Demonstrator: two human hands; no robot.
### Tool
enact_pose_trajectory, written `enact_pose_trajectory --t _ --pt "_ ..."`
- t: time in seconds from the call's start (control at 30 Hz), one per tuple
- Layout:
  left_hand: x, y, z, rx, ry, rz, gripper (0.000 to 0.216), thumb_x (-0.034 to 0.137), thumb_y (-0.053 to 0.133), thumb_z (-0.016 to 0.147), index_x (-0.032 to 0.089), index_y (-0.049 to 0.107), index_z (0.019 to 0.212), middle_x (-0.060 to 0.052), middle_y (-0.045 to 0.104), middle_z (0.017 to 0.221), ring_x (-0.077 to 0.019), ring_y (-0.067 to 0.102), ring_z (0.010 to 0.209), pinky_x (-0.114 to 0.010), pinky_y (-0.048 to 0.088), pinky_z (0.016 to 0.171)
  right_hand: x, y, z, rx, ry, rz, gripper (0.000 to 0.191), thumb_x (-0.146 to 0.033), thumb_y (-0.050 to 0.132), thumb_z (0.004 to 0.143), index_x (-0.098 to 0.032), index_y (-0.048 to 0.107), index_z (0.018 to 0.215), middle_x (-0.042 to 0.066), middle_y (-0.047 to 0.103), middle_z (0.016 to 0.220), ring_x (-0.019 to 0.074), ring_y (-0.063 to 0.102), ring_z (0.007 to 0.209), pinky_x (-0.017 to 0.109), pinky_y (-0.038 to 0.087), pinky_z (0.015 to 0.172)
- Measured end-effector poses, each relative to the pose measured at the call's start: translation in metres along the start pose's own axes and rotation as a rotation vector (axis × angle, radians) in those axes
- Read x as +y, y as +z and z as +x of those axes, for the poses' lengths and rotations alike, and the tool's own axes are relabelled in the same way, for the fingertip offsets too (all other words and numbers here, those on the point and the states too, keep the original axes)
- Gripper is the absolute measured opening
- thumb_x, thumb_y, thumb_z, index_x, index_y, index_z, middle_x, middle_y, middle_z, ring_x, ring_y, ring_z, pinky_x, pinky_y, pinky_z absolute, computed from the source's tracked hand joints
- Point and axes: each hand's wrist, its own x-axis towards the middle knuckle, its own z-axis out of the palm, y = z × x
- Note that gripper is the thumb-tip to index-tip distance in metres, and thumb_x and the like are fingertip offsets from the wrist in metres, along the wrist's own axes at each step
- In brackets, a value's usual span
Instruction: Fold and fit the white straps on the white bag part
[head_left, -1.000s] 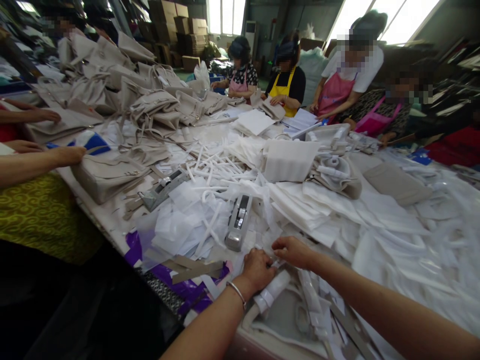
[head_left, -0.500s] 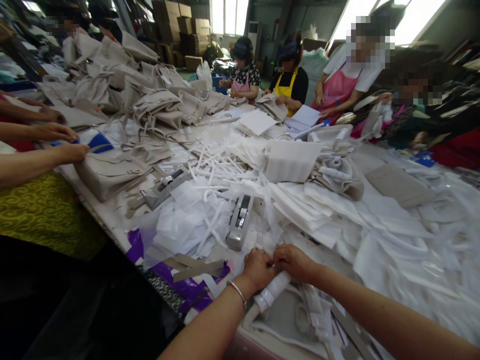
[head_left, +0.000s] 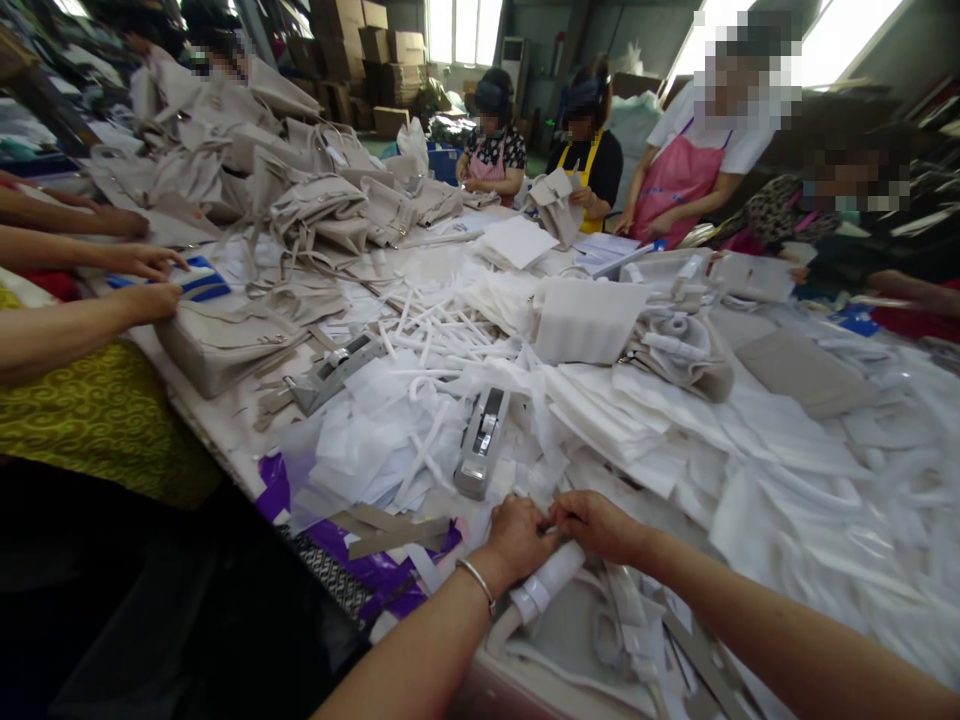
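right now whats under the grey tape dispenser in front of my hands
The tape dispenser sits on a heap of white foam sheets and strips. The table surface beneath it is covered, so it cannot be seen. Both hands work just below it.

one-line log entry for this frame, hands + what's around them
left hand: gripping white wrapped handle | right hand: pinching wrap at same handle | nearby: tape dispenser, white foam sheets, beige bags
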Motion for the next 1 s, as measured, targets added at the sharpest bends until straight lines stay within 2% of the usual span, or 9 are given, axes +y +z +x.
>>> enact_pose_trajectory --t 0.23,0.37,0.5,0.6,0.73,0.83,1.0 --pt "-0.001 0.001 -0.001 0.002 0.013 -0.005 0.03 0.049 0.066 0.083 0.022 0.078 0.087 -0.008 0.074 0.096 -0.0259 0.059 0.099 -0.036 0.045 0.086 -0.003 -0.007 0.001 0.02 0.086 0.171 0.01 -0.026 0.058 0.077 -0.018 0.064 0.079 0.005 0.073 0.084 0.0207 0.065 0.08 0.031 0.05 0.075" --pt "-0.004 0.004 0.0 0.045 0.02 -0.054 0.022 0.042 0.068 0.079 0.024 0.079 0.086 -0.005 0.074 0.097 -0.0248 0.058 0.1 -0.035 0.045 0.088 -0.006 -0.019 0.004 0.084 0.166 0.329 0.019 -0.038 0.061 0.08 -0.019 0.061 0.078 0.006 0.073 0.086 0.0215 0.066 0.08 0.031 0.052 0.072" --pt "-0.003 0.005 0.001 0.042 0.011 -0.048 0.02 0.04 0.067 0.078 0.023 0.078 0.082 -0.005 0.075 0.095 -0.0251 0.059 0.099 -0.036 0.045 0.087 -0.014 -0.02 0.009 0.096 0.085 0.191 0.019 -0.034 0.06 0.078 -0.018 0.069 0.081 0.004 0.072 0.083 0.0204 0.064 0.082 0.032 0.049 0.079" --pt "-0.004 0.005 0.001 0.034 0.028 -0.008 0.021 0.041 0.066 0.08 0.022 0.076 0.077 -0.006 0.074 0.092 -0.0258 0.059 0.1 -0.036 0.045 0.085 -0.019 -0.013 0.016 0.113 0.063 -0.022 0.015 -0.025 0.057 0.077 -0.018 0.071 0.076 0.004 0.072 0.078 0.0195 0.064 0.077 0.031 0.046 0.076" --pt "-0.006 0.008 0.003 0.036 0.025 -0.004 0.023 0.043 0.067 0.08 0.022 0.075 0.075 -0.007 0.075 0.091 -0.0261 0.06 0.099 -0.036 0.045 0.086 -0.023 -0.007 0.021 0.009 0.031 -0.289 0.018 -0.014 0.057 0.078 -0.017 0.075 0.077 0.004 0.074 0.08 0.0184 0.065 0.075 0.029 0.043 0.074" --pt "-0.007 0.009 0.003 0.035 0.022 -0.014 0.026 0.046 0.067 0.081 0.021 0.076 0.079 -0.007 0.075 0.092 -0.0268 0.061 0.101 -0.037 0.045 0.088 -0.029 -0.008 0.02 -0.076 0.044 -0.316 0.018 -0.013 0.059 0.08 -0.018 0.076 0.079 0.003 0.076 0.082 0.0168 0.067 0.076 0.026 0.044 0.075" --pt "-0.006 0.01 0.004 0.033 0.009 -0.014 0.032 0.05 0.066 0.082 0.02 0.077 0.081 -0.009 0.075 0.093 -0.027 0.062 0.1 -0.036 0.046 0.09 -0.038 -0.013 0.019 -0.137 0.059 -0.352 0.016 -0.013 0.062 0.081 -0.019 0.077 0.082 0.002 0.077 0.082 0.0157 0.067 0.076 0.024 0.044 0.073"
